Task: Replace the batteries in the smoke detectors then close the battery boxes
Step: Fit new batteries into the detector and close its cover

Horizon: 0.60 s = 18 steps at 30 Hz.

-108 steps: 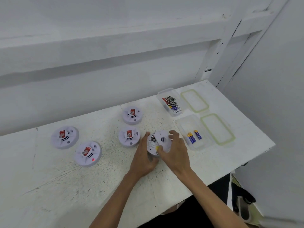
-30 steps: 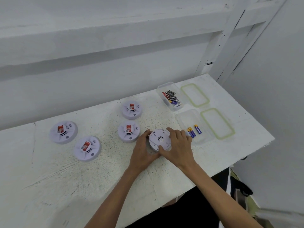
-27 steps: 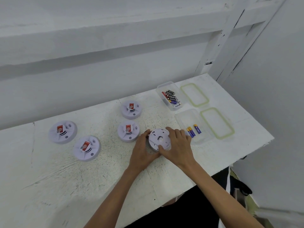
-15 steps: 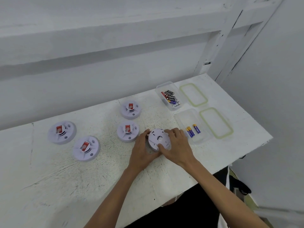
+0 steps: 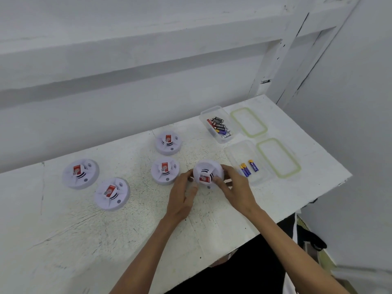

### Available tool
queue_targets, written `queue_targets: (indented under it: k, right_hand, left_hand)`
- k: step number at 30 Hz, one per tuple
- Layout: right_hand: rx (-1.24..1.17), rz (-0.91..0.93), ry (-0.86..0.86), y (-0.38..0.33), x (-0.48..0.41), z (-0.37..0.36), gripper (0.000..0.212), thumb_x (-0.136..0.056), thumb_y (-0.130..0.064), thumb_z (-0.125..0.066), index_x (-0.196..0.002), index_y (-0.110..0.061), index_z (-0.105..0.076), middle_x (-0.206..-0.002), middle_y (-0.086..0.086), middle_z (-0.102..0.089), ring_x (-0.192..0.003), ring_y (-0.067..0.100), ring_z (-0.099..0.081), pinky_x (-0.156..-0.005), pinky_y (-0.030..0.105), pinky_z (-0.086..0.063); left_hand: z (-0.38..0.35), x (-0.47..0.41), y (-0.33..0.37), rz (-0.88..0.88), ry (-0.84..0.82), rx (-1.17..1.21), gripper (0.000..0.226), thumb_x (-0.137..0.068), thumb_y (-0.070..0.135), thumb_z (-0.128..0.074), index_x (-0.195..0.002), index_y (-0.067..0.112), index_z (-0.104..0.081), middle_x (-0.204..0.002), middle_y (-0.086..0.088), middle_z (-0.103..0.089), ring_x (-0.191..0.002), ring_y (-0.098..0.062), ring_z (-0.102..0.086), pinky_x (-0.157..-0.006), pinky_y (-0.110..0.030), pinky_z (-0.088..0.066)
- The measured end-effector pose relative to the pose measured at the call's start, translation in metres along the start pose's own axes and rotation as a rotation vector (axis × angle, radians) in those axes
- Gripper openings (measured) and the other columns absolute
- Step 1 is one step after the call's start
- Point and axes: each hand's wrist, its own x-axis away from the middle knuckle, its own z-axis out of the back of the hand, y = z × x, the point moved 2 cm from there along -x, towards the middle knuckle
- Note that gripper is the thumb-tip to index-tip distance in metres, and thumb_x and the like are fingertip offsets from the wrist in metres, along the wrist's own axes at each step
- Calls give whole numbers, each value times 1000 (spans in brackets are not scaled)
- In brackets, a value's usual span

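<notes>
A round white smoke detector (image 5: 206, 172) with a red label is held face up just above the table, tilted toward me. My left hand (image 5: 184, 194) grips its left edge and my right hand (image 5: 234, 187) grips its right edge. Several more white detectors lie face up to the left: one (image 5: 165, 170) beside my left hand, one (image 5: 168, 142) behind it, two more at the far left (image 5: 80, 174) (image 5: 112, 194). A clear box (image 5: 247, 162) to the right holds two blue batteries (image 5: 249, 168). A second clear box (image 5: 217, 124) behind it holds several mixed batteries.
Two green-rimmed lids (image 5: 248, 122) (image 5: 278, 157) lie right of the boxes near the white table's right edge (image 5: 331, 183). A white wall rises behind the table. A dark object lies on the floor at the lower right.
The detector lay back side up under both hands; it has been turned over and its red-labelled front now faces up. Earlier its back cover was being fitted on.
</notes>
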Motion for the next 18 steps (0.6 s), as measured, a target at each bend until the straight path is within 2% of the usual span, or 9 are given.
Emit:
queue_targets:
  k: [4,7,10,13,18]
  right_hand:
    - [-120,-116,51,5,-4,-4,33,-99,-34,-57,-127,-17,-60,-97,-12,-69,-84,10,-68,-66,33,-61]
    - [-197,-175,40,3,-3,-7,32,-102,-32,-52,-128,-15,-61,-96,-6,-71,-76,12,-70,-60,27,-59]
    - [-256,-241,41,5,-2,-13,31,-102,-32,-52,-125,-16,-61,-91,-8,-72,-70,16,-71,-61,32,-60]
    - [-294,-307,29,12,-2,-20,27,-102,-36,-52,-119,-18,-62,-90,-4,-74,-69,22,-72,-66,44,-61]
    - [-353,-372,27,12,-3,-23,23,-101,-38,-52,-114,-24,-63,-92,1,-73,-74,22,-72,-64,37,-61]
  left_hand:
    - [-2,-2,-6,-15,6,-29,52,-91,26,-62,-142,17,-53,-128,8,-63,-116,-16,-60,-97,-34,-53]
    - [-1,-3,-4,-11,20,-5,51,-92,21,-66,-142,16,-53,-131,11,-65,-119,-12,-62,-99,-29,-53]
    - [-1,-2,-1,5,20,21,49,-94,19,-70,-140,23,-52,-123,22,-66,-111,-8,-65,-92,-19,-52]
    - [-1,-2,1,34,13,11,54,-89,26,-78,-134,36,-50,-113,19,-67,-102,-10,-66,-85,-19,-54]
    - [-3,-5,5,105,7,-24,65,-81,38,-85,-132,45,-45,-117,25,-65,-104,4,-62,-83,-12,-50]
